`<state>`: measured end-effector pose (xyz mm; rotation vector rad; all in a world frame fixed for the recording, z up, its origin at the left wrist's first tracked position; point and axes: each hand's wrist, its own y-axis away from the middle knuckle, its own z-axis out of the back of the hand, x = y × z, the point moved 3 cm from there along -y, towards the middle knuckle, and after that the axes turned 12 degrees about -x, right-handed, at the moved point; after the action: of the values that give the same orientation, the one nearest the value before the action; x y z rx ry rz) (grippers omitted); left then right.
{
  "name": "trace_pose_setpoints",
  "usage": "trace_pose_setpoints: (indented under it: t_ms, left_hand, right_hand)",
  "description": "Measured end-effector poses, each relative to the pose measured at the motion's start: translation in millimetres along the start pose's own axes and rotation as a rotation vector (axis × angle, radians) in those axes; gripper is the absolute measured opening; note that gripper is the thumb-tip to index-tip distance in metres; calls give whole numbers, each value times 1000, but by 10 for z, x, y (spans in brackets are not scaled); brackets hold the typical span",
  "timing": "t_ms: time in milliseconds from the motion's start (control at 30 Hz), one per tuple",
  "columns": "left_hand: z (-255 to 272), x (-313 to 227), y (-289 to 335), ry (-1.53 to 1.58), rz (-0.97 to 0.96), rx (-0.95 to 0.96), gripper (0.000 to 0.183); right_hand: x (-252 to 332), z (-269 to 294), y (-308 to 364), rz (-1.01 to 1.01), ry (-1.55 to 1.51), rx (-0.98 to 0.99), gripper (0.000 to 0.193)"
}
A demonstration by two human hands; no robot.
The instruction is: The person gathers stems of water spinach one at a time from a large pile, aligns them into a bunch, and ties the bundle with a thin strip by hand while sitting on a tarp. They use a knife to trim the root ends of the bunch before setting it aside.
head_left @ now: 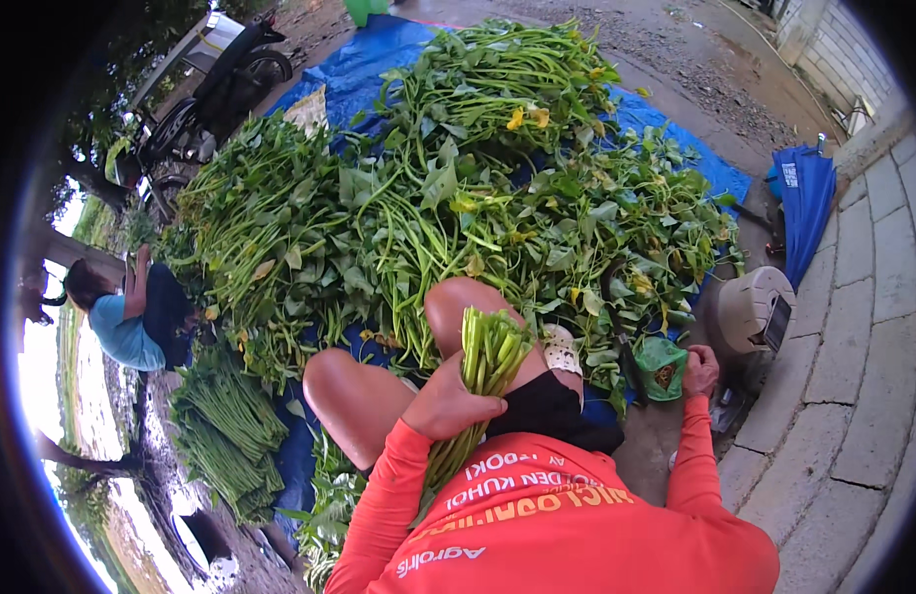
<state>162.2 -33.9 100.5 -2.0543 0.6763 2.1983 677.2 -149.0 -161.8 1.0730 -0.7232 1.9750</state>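
Observation:
My left hand [446, 401] is wrapped round a thick bunch of long green stems [493, 354], held upright against my front with the cut ends up. Its lower part lies along my red shirt. Out to the right, my right hand [700, 372] has its fingers curled at the edge of a small green plastic bag [662, 368]. Small brownish things lie in the bag, too small to name. Whether the fingers pinch anything is hidden. Before my bent knees spreads a big heap of leafy greens [418, 218] with some yellow leaves.
A blue tarp [364, 54] lies under the heap. Tied-looking bundles of greens [225, 426] are stacked at the left, near a crouching person in a teal shirt [131, 322]. To the right stand an upturned beige bucket [750, 309], a folded blue umbrella [804, 203] and a block wall [824, 371].

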Motion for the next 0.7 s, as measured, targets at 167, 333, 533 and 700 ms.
trace_pose_setpoints:
  t_ms: [167, 333, 533, 700]
  left_hand:
    - [-12, 49, 45, -58, -49, 5, 74]
    - [-59, 240, -33, -216, -298, 30, 82]
    - [50, 78, 28, -221, -228, -14, 96]
    - [121, 283, -56, 38, -71, 22, 96]
  right_hand:
    - [2876, -512, 1305, -412, -255, 1046, 46]
    - [3593, -1243, 2218, -466, -855, 1114, 59]
    - [3658, -1448, 2259, -255, -955, 1052, 87]
    - [3553, -1478, 2334, -388, -947, 1134, 70]
